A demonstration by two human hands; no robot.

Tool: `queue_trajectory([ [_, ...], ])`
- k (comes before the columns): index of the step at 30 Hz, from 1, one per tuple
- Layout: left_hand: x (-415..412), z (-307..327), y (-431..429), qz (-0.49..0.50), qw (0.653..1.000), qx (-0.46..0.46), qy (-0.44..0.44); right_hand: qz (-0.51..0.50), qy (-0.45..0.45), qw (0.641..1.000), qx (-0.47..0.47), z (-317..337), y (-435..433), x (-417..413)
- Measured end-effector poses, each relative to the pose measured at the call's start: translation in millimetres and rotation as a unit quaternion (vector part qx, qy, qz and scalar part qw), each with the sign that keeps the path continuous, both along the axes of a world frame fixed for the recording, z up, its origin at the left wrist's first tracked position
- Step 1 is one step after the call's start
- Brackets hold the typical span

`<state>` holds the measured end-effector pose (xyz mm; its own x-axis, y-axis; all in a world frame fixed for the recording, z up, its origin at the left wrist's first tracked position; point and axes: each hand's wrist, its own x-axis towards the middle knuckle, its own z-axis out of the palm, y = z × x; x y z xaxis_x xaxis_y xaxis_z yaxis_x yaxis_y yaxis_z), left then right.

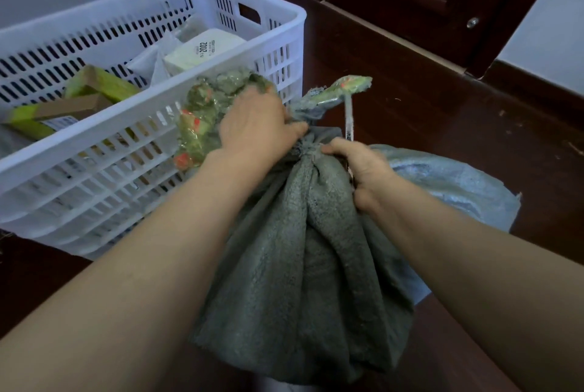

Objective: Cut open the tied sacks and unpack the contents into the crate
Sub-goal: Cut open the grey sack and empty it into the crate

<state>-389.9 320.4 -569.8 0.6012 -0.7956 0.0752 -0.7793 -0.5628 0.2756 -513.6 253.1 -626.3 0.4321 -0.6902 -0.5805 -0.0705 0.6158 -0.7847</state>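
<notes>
The white slotted plastic crate (94, 53) already held boxes. The left hand (256, 126) squeezed the grey woven sack's (303, 265) taped top. The right hand (360, 170) pinched its tied neck. A hurried cut might nick fingers.

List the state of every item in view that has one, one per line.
grey sack: upright, neck still tied shut
left hand: gripping the sack's gathered top above the tie
right hand: closed on the neck at the tie; a thin tool sticks up by it
white crate: open-topped, partly filled
white box: closed, lying in the crate
second sack: lying flat on the floor behind
</notes>
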Motion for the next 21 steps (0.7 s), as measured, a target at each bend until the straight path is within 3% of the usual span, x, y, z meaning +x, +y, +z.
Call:
queue_trajectory([
  [4,0.1,-5.3,-3.5,0.099,0.991,-0.015,0.084,-0.054,-0.066,0.996,0.024,-1.8,5.1,0.2],
  [7,1.8,-9.1,-3.6,0.079,0.986,-0.039,0.14,-0.028,-0.061,0.998,0.004,3.3,2.7,-6.2],
  [12,7.3,-0.4,1.6,0.025,0.968,-0.049,0.244,-0.164,-0.007,0.986,-0.04,13.1,-23.6,-2.2],
  [17,5.1,33.5,17.7,-0.041,0.969,0.055,0.236,-0.084,-0.107,0.991,-0.01,28.0,-20.4,14.2],
  [21,18.4,68.0,10.6,-0.007,0.993,-0.05,0.111,-0.092,-0.094,0.991,0.003,34.1,-18.6,34.9],
])
